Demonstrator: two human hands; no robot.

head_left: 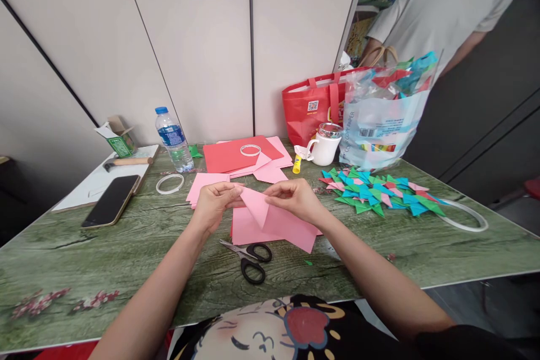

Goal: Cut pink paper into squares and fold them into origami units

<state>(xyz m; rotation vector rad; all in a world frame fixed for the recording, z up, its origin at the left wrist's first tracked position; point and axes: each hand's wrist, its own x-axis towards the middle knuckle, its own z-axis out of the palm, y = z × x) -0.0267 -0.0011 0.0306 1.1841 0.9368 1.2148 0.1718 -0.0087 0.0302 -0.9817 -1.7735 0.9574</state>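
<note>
Both my hands hold a folded piece of pink paper just above the table, its point hanging downward. My left hand pinches its left corner, and my right hand pinches the right side. Beneath it lies a stack of pink sheets, with one sheet turned at an angle. Black-handled scissors rest in front of the stack, blades pointing left. More pink squares sit by my left hand. Behind my hands, red sheets lie with pink ones and a white tape ring.
At left are a phone, a hammer, a green box, a water bottle and a tape ring. At right stand a red bag, a white mug, a plastic bag and folded paper pieces. A person stands behind.
</note>
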